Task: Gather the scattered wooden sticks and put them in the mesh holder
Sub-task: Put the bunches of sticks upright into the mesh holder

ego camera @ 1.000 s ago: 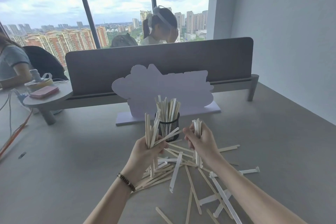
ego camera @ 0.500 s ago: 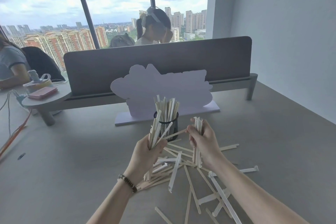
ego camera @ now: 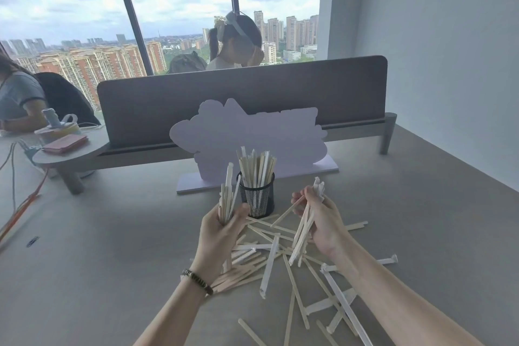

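Note:
A black mesh holder (ego camera: 257, 198) stands on the grey table, with several wooden sticks (ego camera: 257, 167) upright in it. My left hand (ego camera: 222, 236) is just left of the holder, closed on an upright bundle of sticks (ego camera: 228, 194). My right hand (ego camera: 320, 222) is to the holder's right, gripping a tilted bundle of sticks and white wrappers (ego camera: 304, 225). Many loose sticks (ego camera: 295, 284) and paper-wrapped ones lie scattered on the table below and between my hands.
A pale cloud-shaped cardboard stand (ego camera: 247, 135) is right behind the holder, in front of a grey desk divider (ego camera: 241, 93). A person sits beyond the divider, another at far left. Cables (ego camera: 16, 213) run along the left edge. A wall closes the right side.
My left hand's bundle has straightened upright and shifted left, away from the holder. My right hand has tilted its bundle so the lower ends swing down and left.

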`<state>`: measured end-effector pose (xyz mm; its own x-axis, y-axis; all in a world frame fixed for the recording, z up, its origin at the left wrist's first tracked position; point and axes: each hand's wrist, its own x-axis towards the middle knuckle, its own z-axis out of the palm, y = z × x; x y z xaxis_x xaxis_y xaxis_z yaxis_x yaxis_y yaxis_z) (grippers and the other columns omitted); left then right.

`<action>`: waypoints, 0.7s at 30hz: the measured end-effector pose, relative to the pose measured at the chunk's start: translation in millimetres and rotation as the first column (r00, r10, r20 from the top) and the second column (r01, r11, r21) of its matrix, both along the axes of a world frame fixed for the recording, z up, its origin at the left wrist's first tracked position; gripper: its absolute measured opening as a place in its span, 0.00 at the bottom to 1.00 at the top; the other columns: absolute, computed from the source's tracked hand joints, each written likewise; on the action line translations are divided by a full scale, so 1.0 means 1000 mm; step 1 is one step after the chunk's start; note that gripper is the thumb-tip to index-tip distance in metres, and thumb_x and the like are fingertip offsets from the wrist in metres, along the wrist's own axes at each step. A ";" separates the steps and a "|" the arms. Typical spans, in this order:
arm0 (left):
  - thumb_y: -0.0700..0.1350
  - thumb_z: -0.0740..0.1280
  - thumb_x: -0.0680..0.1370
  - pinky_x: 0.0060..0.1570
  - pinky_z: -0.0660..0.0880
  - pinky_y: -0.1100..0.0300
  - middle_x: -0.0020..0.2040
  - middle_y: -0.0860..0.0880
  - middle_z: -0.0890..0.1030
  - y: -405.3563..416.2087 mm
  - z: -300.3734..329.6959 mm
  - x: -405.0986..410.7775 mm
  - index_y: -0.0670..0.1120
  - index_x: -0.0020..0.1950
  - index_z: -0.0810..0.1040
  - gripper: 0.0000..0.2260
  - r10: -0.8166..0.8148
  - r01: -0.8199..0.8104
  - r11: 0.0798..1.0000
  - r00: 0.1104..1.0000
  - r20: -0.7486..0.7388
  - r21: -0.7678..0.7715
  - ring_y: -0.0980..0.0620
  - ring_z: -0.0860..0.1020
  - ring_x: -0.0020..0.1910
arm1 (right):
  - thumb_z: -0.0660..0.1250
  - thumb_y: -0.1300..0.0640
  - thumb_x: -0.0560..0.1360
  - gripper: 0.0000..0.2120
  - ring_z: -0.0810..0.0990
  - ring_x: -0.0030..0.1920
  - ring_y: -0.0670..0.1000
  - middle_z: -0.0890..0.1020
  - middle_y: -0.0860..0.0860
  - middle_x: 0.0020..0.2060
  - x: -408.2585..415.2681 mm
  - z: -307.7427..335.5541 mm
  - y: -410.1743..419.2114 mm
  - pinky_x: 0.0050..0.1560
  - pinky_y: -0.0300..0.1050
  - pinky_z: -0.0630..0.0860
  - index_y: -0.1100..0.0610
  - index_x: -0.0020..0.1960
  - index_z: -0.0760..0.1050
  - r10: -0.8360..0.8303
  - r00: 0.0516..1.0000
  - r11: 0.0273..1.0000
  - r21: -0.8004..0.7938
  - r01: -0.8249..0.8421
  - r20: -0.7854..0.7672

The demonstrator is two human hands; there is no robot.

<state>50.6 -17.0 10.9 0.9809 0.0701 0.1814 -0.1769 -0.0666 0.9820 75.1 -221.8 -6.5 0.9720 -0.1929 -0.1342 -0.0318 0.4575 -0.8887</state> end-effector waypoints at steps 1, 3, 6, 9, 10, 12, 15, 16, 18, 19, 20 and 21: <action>0.44 0.71 0.77 0.23 0.58 0.63 0.25 0.52 0.61 0.000 0.001 0.001 0.47 0.33 0.62 0.20 0.005 -0.005 1.000 1.000 0.009 -0.020 0.55 0.58 0.23 | 0.62 0.53 0.82 0.12 0.84 0.44 0.51 0.85 0.53 0.42 -0.001 0.001 0.001 0.53 0.47 0.78 0.60 0.48 0.79 0.003 1.000 1.000 -0.006 -0.003 0.006; 0.44 0.71 0.77 0.25 0.56 0.61 0.25 0.52 0.60 0.000 0.002 0.001 0.45 0.33 0.61 0.21 0.020 -0.018 0.999 0.998 0.051 -0.044 0.53 0.57 0.25 | 0.60 0.53 0.84 0.13 0.82 0.37 0.53 0.82 0.54 0.35 -0.002 0.005 0.004 0.47 0.48 0.79 0.59 0.45 0.76 0.021 0.999 1.000 0.001 -0.021 0.048; 0.43 0.70 0.78 0.27 0.58 0.58 0.27 0.45 0.62 -0.002 0.005 0.000 0.35 0.33 0.61 0.22 0.041 -0.033 0.998 0.990 0.133 -0.060 0.50 0.59 0.27 | 0.60 0.49 0.83 0.17 0.63 0.26 0.48 0.65 0.49 0.27 -0.005 0.012 0.008 0.28 0.41 0.66 0.54 0.38 0.63 0.018 0.995 0.999 -0.043 -0.014 0.093; 0.42 0.70 0.77 0.26 0.67 0.62 0.28 0.43 0.66 -0.005 0.005 -0.001 0.31 0.35 0.65 0.21 0.076 -0.066 0.995 0.986 0.146 -0.071 0.49 0.65 0.27 | 0.60 0.47 0.82 0.20 0.56 0.26 0.48 0.60 0.48 0.26 -0.009 0.019 0.011 0.25 0.42 0.57 0.53 0.36 0.59 0.034 0.989 0.985 -0.170 -0.009 0.141; 0.42 0.71 0.77 0.26 0.69 0.65 0.27 0.43 0.68 -0.005 0.004 -0.001 0.31 0.34 0.67 0.20 0.088 -0.079 0.994 0.986 0.139 -0.073 0.51 0.67 0.26 | 0.60 0.47 0.82 0.20 0.56 0.26 0.48 0.60 0.48 0.26 -0.011 0.020 0.012 0.25 0.42 0.56 0.54 0.37 0.59 0.042 0.985 0.982 -0.189 -0.011 0.165; 0.42 0.71 0.77 0.28 0.71 0.65 0.25 0.44 0.71 -0.005 0.000 0.001 0.34 0.32 0.70 0.18 0.099 -0.091 0.994 0.987 0.126 -0.064 0.53 0.69 0.26 | 0.62 0.46 0.81 0.20 0.58 0.25 0.49 0.63 0.50 0.25 -0.015 0.024 0.015 0.25 0.43 0.59 0.55 0.37 0.61 0.064 0.969 0.971 -0.237 -0.005 0.240; 0.43 0.71 0.77 0.31 0.72 0.61 0.25 0.44 0.72 -0.004 -0.006 0.004 0.33 0.32 0.71 0.19 0.087 -0.081 0.994 0.993 0.084 -0.071 0.51 0.70 0.26 | 0.65 0.46 0.78 0.23 0.63 0.21 0.50 0.66 0.52 0.23 -0.018 0.026 0.020 0.23 0.43 0.63 0.61 0.36 0.64 0.100 0.923 0.932 -0.360 0.044 0.371; 0.43 0.71 0.77 0.31 0.72 0.59 0.25 0.44 0.72 -0.005 -0.008 0.005 0.32 0.32 0.71 0.20 0.081 -0.076 0.995 0.994 0.077 -0.071 0.51 0.71 0.26 | 0.66 0.46 0.78 0.24 0.64 0.20 0.50 0.66 0.52 0.22 -0.019 0.026 0.021 0.22 0.43 0.63 0.63 0.35 0.64 0.104 0.909 0.921 -0.385 0.066 0.403; 0.45 0.71 0.77 0.32 0.73 0.61 0.27 0.42 0.74 -0.006 -0.011 0.005 0.30 0.33 0.71 0.21 0.069 -0.064 0.996 0.995 0.075 -0.064 0.52 0.72 0.27 | 0.68 0.46 0.77 0.26 0.64 0.19 0.51 0.66 0.52 0.20 -0.020 0.027 0.024 0.22 0.42 0.62 0.66 0.35 0.63 0.100 0.891 0.897 -0.427 0.111 0.443; 0.45 0.72 0.76 0.32 0.73 0.64 0.29 0.41 0.74 -0.005 -0.013 0.004 0.28 0.34 0.72 0.21 0.060 -0.055 0.996 0.996 0.073 -0.066 0.52 0.73 0.28 | 0.69 0.45 0.77 0.26 0.64 0.20 0.52 0.66 0.52 0.20 -0.020 0.026 0.025 0.23 0.42 0.63 0.65 0.35 0.64 0.101 0.886 0.882 -0.453 0.131 0.452; 0.44 0.72 0.76 0.33 0.73 0.66 0.31 0.40 0.75 -0.005 -0.014 0.003 0.26 0.36 0.73 0.21 0.046 -0.041 0.997 0.997 0.067 -0.073 0.52 0.74 0.30 | 0.71 0.45 0.75 0.26 0.65 0.20 0.52 0.66 0.51 0.20 -0.021 0.026 0.026 0.24 0.43 0.64 0.64 0.35 0.65 0.101 0.888 0.868 -0.476 0.142 0.448; 0.44 0.72 0.76 0.34 0.73 0.67 0.32 0.40 0.76 -0.004 -0.015 0.003 0.26 0.37 0.75 0.20 0.028 -0.023 0.997 0.998 0.059 -0.078 0.53 0.76 0.32 | 0.73 0.45 0.74 0.24 0.66 0.21 0.52 0.67 0.52 0.21 -0.021 0.024 0.027 0.25 0.43 0.65 0.62 0.35 0.67 0.098 0.898 0.860 -0.491 0.141 0.430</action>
